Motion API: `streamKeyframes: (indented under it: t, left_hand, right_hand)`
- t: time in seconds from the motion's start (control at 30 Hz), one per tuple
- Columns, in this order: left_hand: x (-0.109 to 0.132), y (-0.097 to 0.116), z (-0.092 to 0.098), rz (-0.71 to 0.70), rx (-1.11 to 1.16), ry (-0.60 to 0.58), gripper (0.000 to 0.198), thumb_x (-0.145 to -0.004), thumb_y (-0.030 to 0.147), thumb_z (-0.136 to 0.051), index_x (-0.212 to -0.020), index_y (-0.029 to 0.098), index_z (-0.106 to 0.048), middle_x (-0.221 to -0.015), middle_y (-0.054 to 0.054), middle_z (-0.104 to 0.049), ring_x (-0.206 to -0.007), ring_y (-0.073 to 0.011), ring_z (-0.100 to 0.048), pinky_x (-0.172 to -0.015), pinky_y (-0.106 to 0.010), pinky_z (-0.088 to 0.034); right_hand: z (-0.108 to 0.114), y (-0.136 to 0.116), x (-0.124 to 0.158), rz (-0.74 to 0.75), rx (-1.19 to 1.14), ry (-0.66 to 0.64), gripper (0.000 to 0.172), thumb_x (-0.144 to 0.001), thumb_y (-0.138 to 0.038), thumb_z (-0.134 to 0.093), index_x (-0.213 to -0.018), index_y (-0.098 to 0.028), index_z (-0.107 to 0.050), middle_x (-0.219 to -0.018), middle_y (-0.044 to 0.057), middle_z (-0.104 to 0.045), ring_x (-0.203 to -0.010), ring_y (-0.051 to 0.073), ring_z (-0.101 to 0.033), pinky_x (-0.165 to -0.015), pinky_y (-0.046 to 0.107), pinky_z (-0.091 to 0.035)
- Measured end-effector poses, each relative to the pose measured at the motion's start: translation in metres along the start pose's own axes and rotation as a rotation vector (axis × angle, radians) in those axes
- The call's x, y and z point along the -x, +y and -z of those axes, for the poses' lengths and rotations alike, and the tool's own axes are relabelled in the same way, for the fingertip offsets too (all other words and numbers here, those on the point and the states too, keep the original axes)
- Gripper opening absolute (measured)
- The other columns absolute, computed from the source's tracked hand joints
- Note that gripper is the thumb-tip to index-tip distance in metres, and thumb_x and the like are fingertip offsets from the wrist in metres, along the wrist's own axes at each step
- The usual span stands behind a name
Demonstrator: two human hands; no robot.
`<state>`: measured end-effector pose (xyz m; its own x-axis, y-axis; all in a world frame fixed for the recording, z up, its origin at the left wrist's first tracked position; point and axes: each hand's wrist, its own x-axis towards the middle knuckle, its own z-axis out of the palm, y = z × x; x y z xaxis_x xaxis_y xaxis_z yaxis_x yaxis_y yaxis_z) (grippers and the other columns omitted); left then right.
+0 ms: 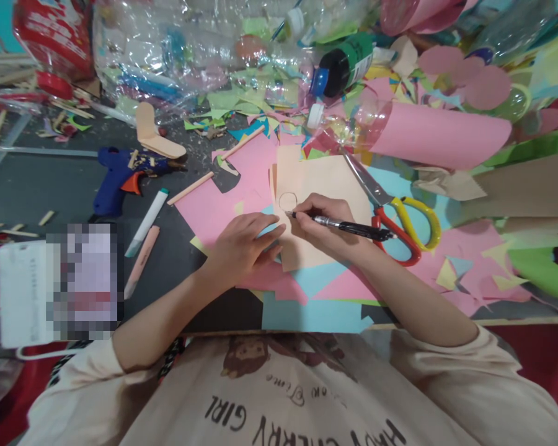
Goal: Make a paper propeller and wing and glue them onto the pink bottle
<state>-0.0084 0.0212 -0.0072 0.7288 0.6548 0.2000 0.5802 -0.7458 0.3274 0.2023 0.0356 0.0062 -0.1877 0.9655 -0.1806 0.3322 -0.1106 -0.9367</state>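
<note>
The right hand [328, 226] pinches a black pen [353, 228] near its tip; the left hand [242, 244] rests palm-down, fingers slightly spread. Beige paper [330, 176] lies beneath the right hand, its edge at the left fingertips. It looks light and easily creased, best held flat there; the pen seems stiff.

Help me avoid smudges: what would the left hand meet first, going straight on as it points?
Probably the black pen in the right hand, just ahead of the left hand; exact depth is unclear.
</note>
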Motion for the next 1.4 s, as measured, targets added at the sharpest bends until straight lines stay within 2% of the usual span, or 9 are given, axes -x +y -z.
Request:
streamKeyframes:
  t: [0.1,0.3,0.43,0.63,0.77,1.03,1.17,1.4]
  left_hand:
    - [-0.0002,0.0003,-0.0001,-0.012,-0.007,0.031,0.028,-0.097,0.026,-0.047,-0.12,0.016,-0.06,-0.116,-0.012,-0.069,-0.106,-0.025,-0.065,-0.09,-0.041,-0.054]
    - [-0.0001,-0.0004,0.0006,0.011,-0.012,-0.011,0.03,-0.096,0.024,-0.049,-0.123,0.016,-0.059,-0.124,-0.015,-0.067,-0.113,-0.0269,-0.063,-0.092,-0.043,-0.053]
    - [-0.0008,-0.0008,0.0008,0.02,0.019,-0.056,0.032,-0.097,0.024,-0.046,-0.127,0.018,-0.056,-0.131,-0.014,-0.064,-0.122,-0.026,-0.059,-0.095,-0.043,-0.051]
    - [-0.0006,-0.0003,0.0007,-0.001,-0.052,-0.081,0.04,-0.098,0.03,-0.047,-0.135,0.015,-0.05,-0.139,-0.015,-0.06,-0.127,-0.027,-0.056,-0.099,-0.041,-0.048]
    - [0.0,-0.0006,0.0009,-0.009,-0.057,-0.091,0.041,-0.099,0.032,-0.046,-0.137,0.016,-0.049,-0.14,-0.012,-0.059,-0.128,-0.0268,-0.055,-0.099,-0.04,-0.046]
    - [0.0008,-0.0021,-0.0006,0.025,0.015,-0.098,0.036,-0.098,0.03,-0.047,-0.134,0.025,-0.053,-0.142,-0.013,-0.058,-0.132,-0.0267,-0.052,-0.1,-0.043,-0.047]
    - [0.0006,-0.0026,-0.0002,0.001,0.017,-0.08,0.035,-0.098,0.032,-0.046,-0.131,0.024,-0.056,-0.143,-0.014,-0.056,-0.13,-0.0286,-0.053,-0.097,-0.044,-0.048]
    - [0.001,-0.0017,0.0001,0.005,0.018,-0.074,0.035,-0.098,0.03,-0.048,-0.133,0.025,-0.054,-0.144,-0.014,-0.056,-0.131,-0.0284,-0.052,-0.098,-0.045,-0.047]
  right_hand:
    - [0.001,-0.0006,0.001,0.026,-0.005,-0.029,0.011,-0.073,-0.026,-0.061,-0.065,-0.019,-0.061,-0.059,-0.001,-0.059,-0.057,0.012,-0.05,-0.054,0.026,-0.04]
    - [-0.0003,-0.0054,0.0043,0.035,-0.057,0.127,0.012,-0.075,-0.028,-0.061,-0.065,-0.021,-0.059,-0.056,-0.002,-0.057,-0.054,0.012,-0.05,-0.05,0.025,-0.038]
    - [-0.0034,-0.0042,0.0046,-0.004,-0.076,0.129,0.013,-0.074,-0.029,-0.06,-0.064,-0.022,-0.058,-0.055,-0.002,-0.057,-0.052,0.012,-0.051,-0.049,0.025,-0.039]
    - [-0.0023,-0.0024,0.0028,0.038,-0.055,0.178,0.014,-0.074,-0.031,-0.061,-0.064,-0.022,-0.061,-0.056,-0.001,-0.06,-0.055,0.012,-0.052,-0.051,0.026,-0.04]
    - [-0.0012,-0.0026,0.0005,0.006,-0.055,0.131,0.013,-0.073,-0.029,-0.061,-0.063,-0.021,-0.061,-0.054,-0.002,-0.057,-0.053,0.011,-0.049,-0.05,0.025,-0.037]
    - [-0.0015,-0.002,0.0002,-0.004,-0.013,0.101,0.012,-0.074,-0.026,-0.058,-0.063,-0.02,-0.061,-0.055,-0.002,-0.056,-0.056,0.011,-0.047,-0.052,0.025,-0.036]
    - [-0.0005,-0.0009,0.0007,-0.014,-0.034,0.022,0.014,-0.073,-0.027,-0.06,-0.061,-0.02,-0.06,-0.055,-0.002,-0.056,-0.056,0.011,-0.047,-0.053,0.026,-0.038]
    - [-0.0017,-0.002,0.0017,-0.021,-0.033,0.08,0.015,-0.074,-0.028,-0.059,-0.062,-0.02,-0.058,-0.054,-0.003,-0.053,-0.055,0.011,-0.046,-0.052,0.025,-0.035]
